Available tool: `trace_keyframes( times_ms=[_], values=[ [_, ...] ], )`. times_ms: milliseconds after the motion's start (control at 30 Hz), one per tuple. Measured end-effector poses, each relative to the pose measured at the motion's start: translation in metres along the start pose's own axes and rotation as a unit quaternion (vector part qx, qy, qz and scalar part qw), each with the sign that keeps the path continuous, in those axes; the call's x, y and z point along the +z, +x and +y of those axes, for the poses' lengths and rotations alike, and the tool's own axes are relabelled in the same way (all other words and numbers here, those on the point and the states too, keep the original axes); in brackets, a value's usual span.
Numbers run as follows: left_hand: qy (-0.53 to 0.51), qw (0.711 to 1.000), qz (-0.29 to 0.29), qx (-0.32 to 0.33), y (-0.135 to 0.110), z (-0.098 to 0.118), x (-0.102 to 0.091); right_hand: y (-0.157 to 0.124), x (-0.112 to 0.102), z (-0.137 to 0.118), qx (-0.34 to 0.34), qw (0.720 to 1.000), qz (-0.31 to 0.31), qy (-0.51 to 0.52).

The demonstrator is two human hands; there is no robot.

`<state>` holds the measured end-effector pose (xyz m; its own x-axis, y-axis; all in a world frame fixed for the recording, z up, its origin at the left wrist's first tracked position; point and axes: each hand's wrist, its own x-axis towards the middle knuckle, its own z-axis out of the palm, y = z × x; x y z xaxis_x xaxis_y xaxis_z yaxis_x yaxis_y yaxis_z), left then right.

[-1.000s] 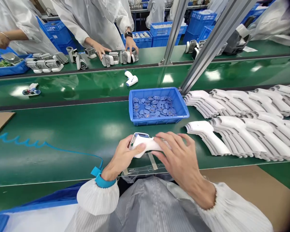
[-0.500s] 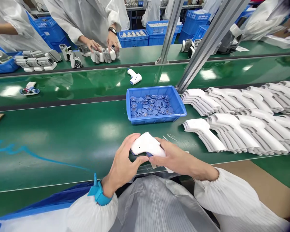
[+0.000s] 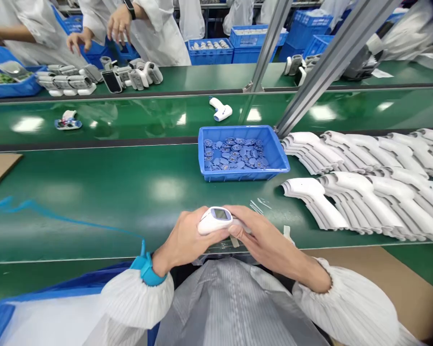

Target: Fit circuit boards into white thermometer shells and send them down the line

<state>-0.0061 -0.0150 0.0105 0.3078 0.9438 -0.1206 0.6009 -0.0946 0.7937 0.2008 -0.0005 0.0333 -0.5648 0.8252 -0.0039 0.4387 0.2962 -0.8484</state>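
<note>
A white thermometer gun (image 3: 214, 222) with a small grey display in its end is between my two hands, just above the front edge of the green bench. My left hand (image 3: 187, 240) wraps round its left side, thumb underneath. My right hand (image 3: 258, 235) closes round the handle on the right, covering much of it. A teal strap (image 3: 147, 270) with a coiled blue cord circles my left wrist. Beyond my hands stands a blue bin (image 3: 243, 176) with many flat blue parts (image 3: 234, 154) in it.
Stacked white gun-shaped shells (image 3: 357, 192) fill the bench's right side. On the green conveyor (image 3: 147, 117) lie another thermometer gun (image 3: 222, 110) and a small assembly (image 3: 68, 120). A metal post (image 3: 332, 67) rises behind the bin. Across stands a co-worker (image 3: 140, 29) by grey devices (image 3: 140, 75).
The thermometer gun has turned in my hands from its side to its display end. The co-worker's hands have lifted off the grey devices and moved left. My view has shifted slightly.
</note>
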Motion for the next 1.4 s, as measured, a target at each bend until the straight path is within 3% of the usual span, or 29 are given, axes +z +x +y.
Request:
trace_keyframes(
  times_ms=[67, 200, 333, 433, 500, 600, 700, 833, 900, 1033, 1100, 1200, 1267, 1400],
  values=[
    [0.019, 0.999, 0.027, -0.025, 0.003, 0.007, -0.006, 0.013, 0.008, -0.007, 0.014, 0.995, 0.095, -0.01],
    [-0.022, 0.998, 0.044, 0.037, 0.008, 0.012, -0.001, 0.049, 0.031, -0.024, -0.002, 0.963, 0.246, -0.11],
    [0.053, 0.995, 0.057, 0.066, 0.01, 0.005, 0.011, 0.073, 0.047, -0.026, -0.061, 0.923, 0.298, -0.235],
    [0.118, 0.987, 0.098, 0.054, 0.008, 0.003, 0.009, 0.078, 0.049, -0.026, -0.065, 0.924, 0.302, -0.226],
    [0.065, 0.992, 0.096, 0.044, 0.006, 0.004, -0.001, 0.078, 0.046, -0.029, -0.049, 0.924, 0.326, -0.196],
    [-0.035, 0.998, 0.047, 0.004, 0.002, 0.007, -0.016, 0.075, 0.041, -0.032, -0.009, 0.922, 0.358, -0.146],
    [-0.021, 0.999, 0.039, -0.021, 0.002, 0.008, -0.016, 0.075, 0.04, -0.03, 0.018, 0.939, 0.302, -0.166],
    [0.069, 0.993, 0.097, -0.017, 0.005, 0.007, 0.002, 0.079, 0.046, -0.025, 0.04, 0.938, 0.273, -0.211],
    [0.056, 0.992, 0.106, -0.032, 0.003, 0.006, 0.003, 0.082, 0.044, -0.026, 0.032, 0.946, 0.246, -0.209],
    [0.06, 0.993, 0.065, -0.074, -0.014, -0.007, -0.026, 0.102, 0.003, -0.022, 0.029, 0.968, 0.168, -0.185],
    [0.088, 0.991, 0.059, -0.086, -0.024, -0.02, -0.047, 0.122, -0.029, -0.009, 0.047, 0.957, 0.149, -0.243],
    [0.159, 0.98, 0.108, -0.059, -0.027, -0.036, -0.067, 0.158, -0.065, 0.021, 0.068, 0.93, 0.091, -0.35],
    [0.265, 0.957, 0.119, -0.008, -0.019, -0.039, -0.067, 0.178, -0.072, 0.04, 0.079, 0.923, 0.046, -0.374],
    [0.441, 0.895, 0.059, 0.036, 0.006, -0.03, -0.05, 0.2, -0.062, 0.056, 0.121, 0.897, -0.016, -0.426]
  ],
)
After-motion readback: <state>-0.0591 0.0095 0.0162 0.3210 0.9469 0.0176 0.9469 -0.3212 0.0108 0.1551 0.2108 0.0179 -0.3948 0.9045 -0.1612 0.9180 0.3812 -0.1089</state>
